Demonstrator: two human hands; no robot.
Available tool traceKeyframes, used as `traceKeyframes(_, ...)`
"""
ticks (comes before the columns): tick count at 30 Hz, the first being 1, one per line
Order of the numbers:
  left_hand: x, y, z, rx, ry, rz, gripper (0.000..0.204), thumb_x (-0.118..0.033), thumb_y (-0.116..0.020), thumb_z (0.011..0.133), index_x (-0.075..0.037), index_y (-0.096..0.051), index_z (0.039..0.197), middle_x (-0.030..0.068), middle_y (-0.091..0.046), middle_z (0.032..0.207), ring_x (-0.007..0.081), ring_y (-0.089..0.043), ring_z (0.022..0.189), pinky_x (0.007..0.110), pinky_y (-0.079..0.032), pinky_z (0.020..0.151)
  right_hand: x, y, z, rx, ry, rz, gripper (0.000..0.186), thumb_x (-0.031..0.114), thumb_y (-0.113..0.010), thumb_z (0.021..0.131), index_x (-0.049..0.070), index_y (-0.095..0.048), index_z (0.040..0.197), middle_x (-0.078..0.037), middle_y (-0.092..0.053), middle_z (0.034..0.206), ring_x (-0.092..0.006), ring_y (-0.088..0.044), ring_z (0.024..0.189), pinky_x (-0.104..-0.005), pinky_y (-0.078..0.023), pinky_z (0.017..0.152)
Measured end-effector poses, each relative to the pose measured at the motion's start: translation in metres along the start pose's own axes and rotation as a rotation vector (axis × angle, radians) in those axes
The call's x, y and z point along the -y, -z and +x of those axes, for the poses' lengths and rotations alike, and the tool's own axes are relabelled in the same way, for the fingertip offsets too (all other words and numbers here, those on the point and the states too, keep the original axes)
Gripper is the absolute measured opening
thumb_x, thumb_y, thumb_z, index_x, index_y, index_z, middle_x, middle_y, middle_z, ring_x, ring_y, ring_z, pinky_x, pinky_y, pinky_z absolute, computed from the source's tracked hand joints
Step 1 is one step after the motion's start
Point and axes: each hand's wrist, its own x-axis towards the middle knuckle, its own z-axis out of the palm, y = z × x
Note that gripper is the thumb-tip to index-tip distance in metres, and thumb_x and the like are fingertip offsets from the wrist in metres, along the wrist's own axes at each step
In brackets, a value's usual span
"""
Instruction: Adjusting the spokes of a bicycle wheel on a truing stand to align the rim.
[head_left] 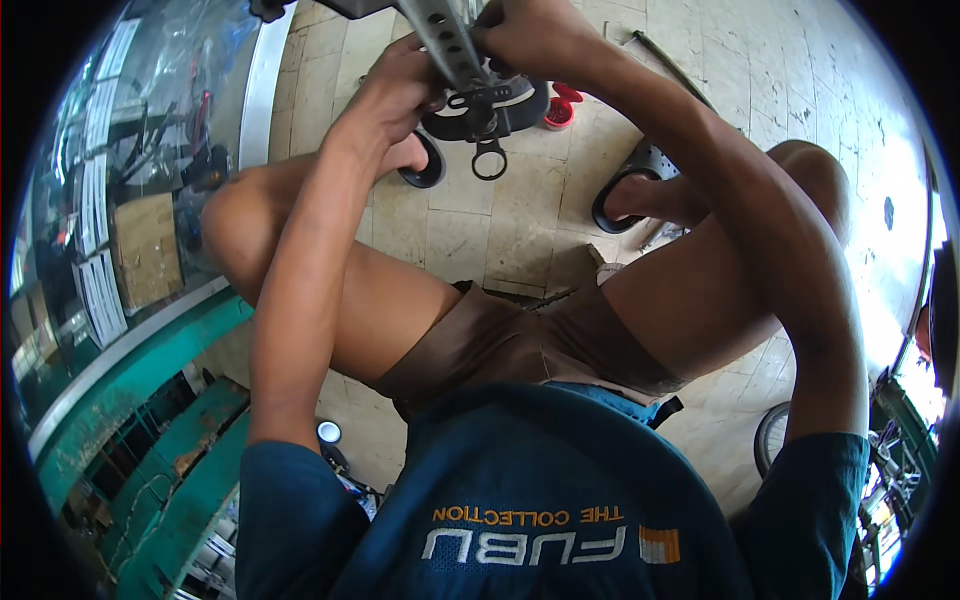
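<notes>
A grey perforated metal bar (445, 40) rises to the top edge, with a black strap-like fitting and a black ring (489, 160) at its lower end, over a curved black part (525, 110). My left hand (398, 92) is at the left of this assembly, fingers curled against it; what they grip is hidden. My right hand (525, 35) is on the bar's right, fingers closed around something at the top that I cannot make out.
A red container (558, 113) with its lid open and a long metal tool (670, 70) lie on the tiled floor (460, 230). A glass case (120, 120) over green metal framework (180, 440) lines my left; a bicycle wheel (770, 440) is at lower right.
</notes>
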Motion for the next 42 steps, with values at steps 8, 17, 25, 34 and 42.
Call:
traceKeyframes(8,-0.004,-0.011,-0.001,0.072,0.043,-0.113,0.016,-0.015,-0.065,0.091,-0.005,-0.072,0.102,0.0022,-0.067,0.077,0.0029,-0.049,0.058,0.018,-0.031,0.05,-0.004,0.001,-0.015,-0.129,0.021,0.003,0.027,0.02,-0.063,0.092,-0.005,-0.072,0.088,-0.014,-0.068,0.069,-0.0264,-0.061,0.048,-0.0375,-0.055,0.04)
traceKeyframes(17,0.005,-0.026,-0.001,-0.136,0.005,-0.101,0.024,-0.02,-0.07,0.09,-0.001,-0.073,0.103,0.005,-0.07,0.078,0.0081,-0.056,0.06,0.022,-0.036,0.049,-0.02,-0.005,0.0,-0.062,-0.051,0.064,0.025,0.018,-0.064,0.092,-0.005,-0.073,0.088,-0.013,-0.067,0.067,-0.0249,-0.058,0.045,-0.0381,-0.053,0.037)
traceKeyframes(25,-0.003,-0.026,-0.012,-0.261,0.018,0.22,0.025,-0.028,-0.075,0.088,-0.003,-0.077,0.089,0.0029,-0.064,0.066,0.01,-0.046,0.05,0.031,-0.027,0.04,-0.017,0.004,0.01,-0.028,-0.001,-0.072,0.02,0.01,-0.064,0.087,-0.006,-0.076,0.086,-0.012,-0.07,0.069,-0.0233,-0.062,0.055,-0.0362,-0.055,0.05)
traceKeyframes(34,-0.019,-0.026,-0.021,-0.284,0.12,0.234,0.027,-0.029,-0.076,0.087,-0.004,-0.073,0.077,-0.0009,-0.048,0.056,0.0084,-0.027,0.047,0.032,-0.015,0.038,-0.037,0.007,0.034,0.124,0.034,-0.01,0.02,0.007,-0.064,0.084,-0.003,-0.08,0.092,-0.011,-0.075,0.076,-0.0215,-0.065,0.062,-0.0359,-0.055,0.061)
traceKeyframes(42,-0.024,-0.019,-0.017,-0.286,0.194,0.266,0.03,-0.019,-0.078,0.089,0.0,-0.073,0.113,0.0111,-0.072,0.086,0.0112,-0.06,0.067,0.04,-0.049,0.053,-0.04,0.018,0.043,0.22,0.174,-0.176,0.024,0.011,-0.067,0.084,0.002,-0.082,0.1,-0.01,-0.079,0.084,-0.021,-0.066,0.064,-0.0359,-0.054,0.063)
